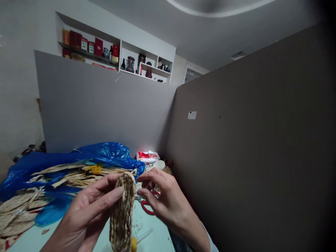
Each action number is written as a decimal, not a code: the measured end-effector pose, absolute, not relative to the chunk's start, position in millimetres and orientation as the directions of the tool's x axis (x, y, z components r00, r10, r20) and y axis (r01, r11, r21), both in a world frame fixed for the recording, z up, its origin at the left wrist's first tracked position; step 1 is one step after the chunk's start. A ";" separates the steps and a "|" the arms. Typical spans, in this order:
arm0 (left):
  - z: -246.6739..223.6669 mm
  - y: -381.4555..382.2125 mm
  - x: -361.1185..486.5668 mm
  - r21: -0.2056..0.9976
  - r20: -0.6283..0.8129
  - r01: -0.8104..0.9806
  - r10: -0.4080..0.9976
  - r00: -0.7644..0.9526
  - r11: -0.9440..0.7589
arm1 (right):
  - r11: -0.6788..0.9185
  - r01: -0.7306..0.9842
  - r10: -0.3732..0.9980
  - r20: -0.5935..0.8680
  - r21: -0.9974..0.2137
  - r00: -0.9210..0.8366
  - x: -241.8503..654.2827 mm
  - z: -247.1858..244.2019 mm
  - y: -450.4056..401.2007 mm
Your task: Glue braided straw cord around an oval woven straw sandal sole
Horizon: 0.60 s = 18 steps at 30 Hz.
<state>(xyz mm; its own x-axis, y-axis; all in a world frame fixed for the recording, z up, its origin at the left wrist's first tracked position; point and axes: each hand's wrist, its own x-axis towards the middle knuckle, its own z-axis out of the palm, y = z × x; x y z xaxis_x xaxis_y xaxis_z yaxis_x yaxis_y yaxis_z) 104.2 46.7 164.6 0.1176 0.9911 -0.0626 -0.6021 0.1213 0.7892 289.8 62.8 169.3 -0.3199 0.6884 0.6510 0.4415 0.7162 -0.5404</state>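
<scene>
A long oval sole-shaped piece woven from tan and brown straw [122, 213] stands nearly upright in front of me. My left hand [91, 204] grips its upper left side, thumb on the near face and fingers behind. Just off its upper right edge is my right hand [162, 194], fingers bent, with a gap between thumb and index fingertip; I see nothing held there. Behind the right hand lie red-handled scissors [147, 209], partly covered by it. A small yellow object [134, 244] shows beside the lower end of the woven piece.
Pale dried strips [76, 176] with a yellow tie lie on a blue plastic bag [105, 150] at the left. A white bowl [159, 164] and a red-and-white packet [147, 156] stand at the back of the pale green table [154, 238]. Grey partitions [105, 108] enclose the table's back and right.
</scene>
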 end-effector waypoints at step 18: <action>154.1 42.4 116.2 0.956 0.215 -0.159 0.957 -0.195 -0.247 | 0.776 0.329 0.613 0.767 -0.539 -0.190 282.2 183.1 43.7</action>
